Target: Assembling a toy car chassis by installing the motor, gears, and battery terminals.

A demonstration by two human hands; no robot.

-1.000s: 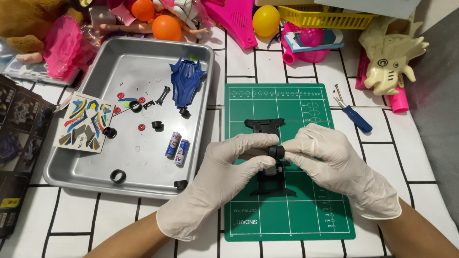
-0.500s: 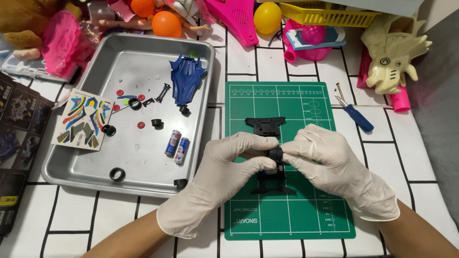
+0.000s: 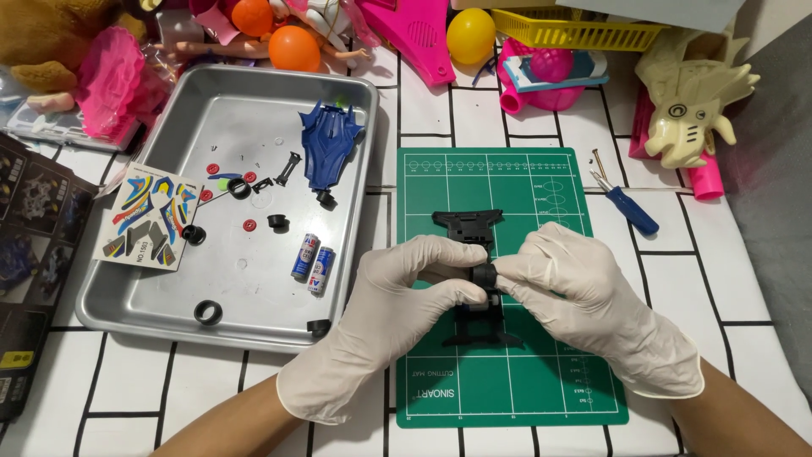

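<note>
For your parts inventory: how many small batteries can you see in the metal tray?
2: both batteries lie side by side near the metal tray's right edge, beside the left hand. None appears hidden.

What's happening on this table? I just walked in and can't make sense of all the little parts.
A person in white gloves holds a black toy car chassis over a green cutting mat. The left hand steadies it while the right hand pinches a small black wheel at its side. In the metal tray to the left lie a blue car body, two batteries, loose tyres and a sticker sheet. A blue screwdriver lies right of the mat.
</note>
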